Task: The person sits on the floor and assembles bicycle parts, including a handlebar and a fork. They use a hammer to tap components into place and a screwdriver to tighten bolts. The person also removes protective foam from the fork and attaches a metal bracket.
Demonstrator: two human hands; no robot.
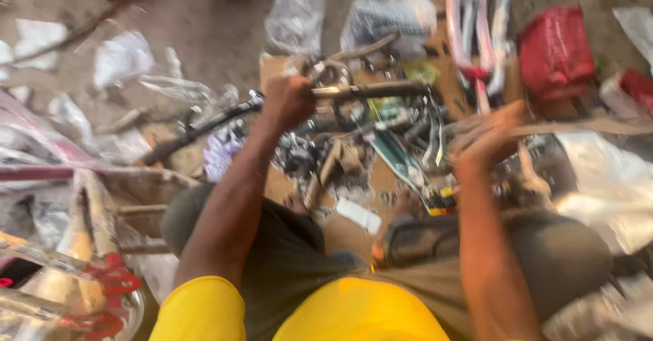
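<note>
The picture is blurred by motion. My left hand (287, 101) is closed around a dark metal bar (371, 91) that runs sideways, with a black curved end (197, 131) stretching to the left. My right hand (491, 137) is closed on a thin pale rod (578, 129) that reaches to the right. Under both hands lies a flat cardboard sheet (354, 235) strewn with several small metal parts and tools (340, 157). My knees in dark trousers and my yellow shirt fill the lower edge.
Crumpled clear plastic bags (296, 16) lie on the dirt ground behind. A red bag (556, 50) sits at the upper right, beside pink and white bicycle frame tubes (473, 35). More wrapped frame parts (81, 246) lie at the lower left, and white plastic (612, 184) at the right.
</note>
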